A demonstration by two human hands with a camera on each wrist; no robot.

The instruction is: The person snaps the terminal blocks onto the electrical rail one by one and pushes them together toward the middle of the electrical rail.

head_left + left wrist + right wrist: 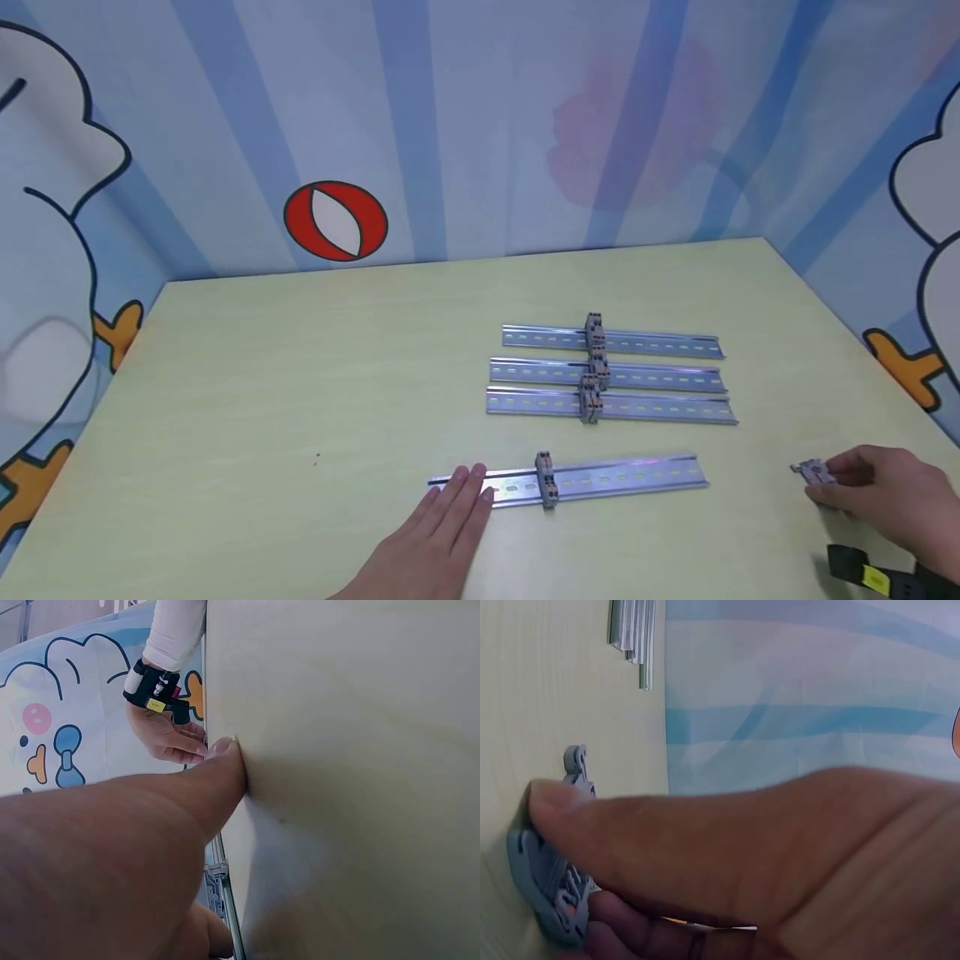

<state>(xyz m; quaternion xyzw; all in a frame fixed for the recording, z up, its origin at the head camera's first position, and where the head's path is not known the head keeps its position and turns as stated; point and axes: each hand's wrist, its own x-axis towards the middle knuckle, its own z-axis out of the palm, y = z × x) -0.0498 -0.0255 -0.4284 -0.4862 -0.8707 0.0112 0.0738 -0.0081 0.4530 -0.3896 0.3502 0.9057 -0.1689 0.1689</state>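
Observation:
A slotted metal DIN rail [630, 477] lies across the near part of the table, with a grey terminal block [547, 480] seated on it left of the middle. Straight fingers of my left hand [435, 533] press on the rail's left end; the left wrist view shows that hand's thumb [217, 769] against the tabletop. Off to the right, my right hand [892, 500] pinches another grey terminal block [813, 472] between thumb and fingers, close over the table. In the right wrist view this terminal block [536, 874] is partly hidden behind the thumb.
Farther back, three more DIN rails lie in parallel: a far rail [660, 343], a middle rail [660, 377] and a near one [667, 408]. Each carries grey terminal blocks [590, 398] near its middle. A printed fabric wall [480, 125] borders the pale table [262, 375].

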